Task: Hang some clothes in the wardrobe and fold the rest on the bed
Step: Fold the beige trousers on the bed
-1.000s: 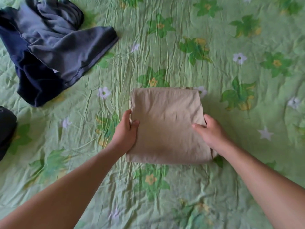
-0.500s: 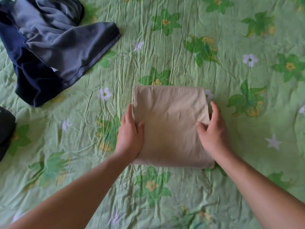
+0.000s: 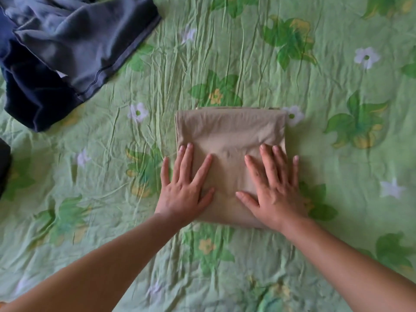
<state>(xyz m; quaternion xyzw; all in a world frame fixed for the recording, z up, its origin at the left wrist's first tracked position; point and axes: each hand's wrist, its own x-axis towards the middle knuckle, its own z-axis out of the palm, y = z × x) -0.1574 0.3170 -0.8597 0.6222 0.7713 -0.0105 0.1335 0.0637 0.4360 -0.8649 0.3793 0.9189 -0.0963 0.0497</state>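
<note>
1. I see the folded beige garment (image 3: 229,140) lying flat mid-bed on the green floral sheet (image 3: 337,199).
2. My left hand (image 3: 183,190) presses its left side, fingers straight and spread.
3. My right hand (image 3: 273,190) presses its right side, fingers likewise splayed.
4. Grey and navy clothes (image 3: 56,52) lie crumpled at far left, well apart.

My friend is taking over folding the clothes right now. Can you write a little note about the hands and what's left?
Left hand: open, fingers flat, pressing the folded beige cloth garment.
Right hand: open, flat on its other half.
The garment lies as a neat rectangle on the green flowered bedsheet.
Done: that piece looks folded.
To do: the crumpled grey-blue garment and the dark navy garment beside it, heaped far left, unfolded. No wardrobe in view.
</note>
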